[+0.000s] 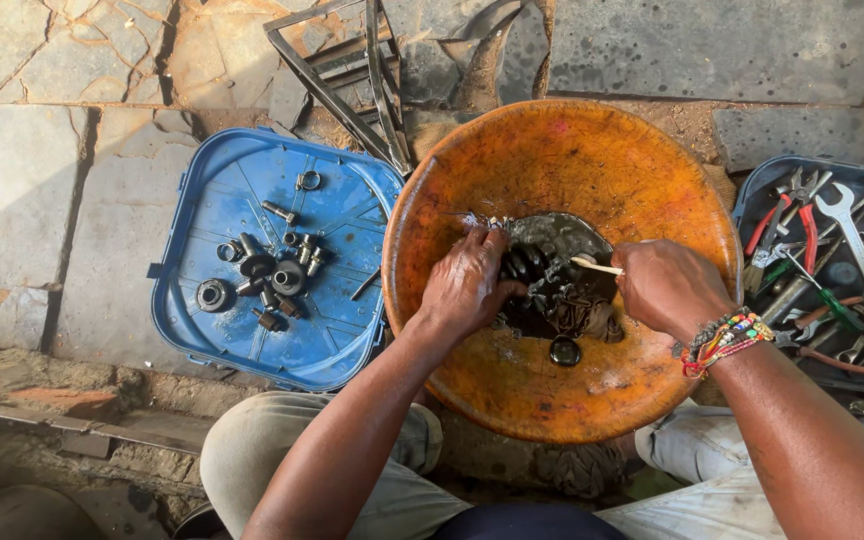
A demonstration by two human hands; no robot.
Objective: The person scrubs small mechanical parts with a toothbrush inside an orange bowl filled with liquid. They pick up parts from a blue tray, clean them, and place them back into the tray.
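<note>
Orange basin (642, 180): greasy parts (562, 290) between hands (467, 285).

Warm, bright daylight, soft shadows at the left, sharp focus, slight wide-angle bending at edges.

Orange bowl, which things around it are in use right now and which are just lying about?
In use: orange bowl, dark metal parts in it, left hand, right hand holding a pale stick.
Lying about: blue lid with bolts, tool tray, metal frame.

Bare forearms, no sleeves; bright multicoloured beaded bracelets (724, 338) circled the wrist just behind the right hand (668, 288); khaki trousers (272, 440).
</note>
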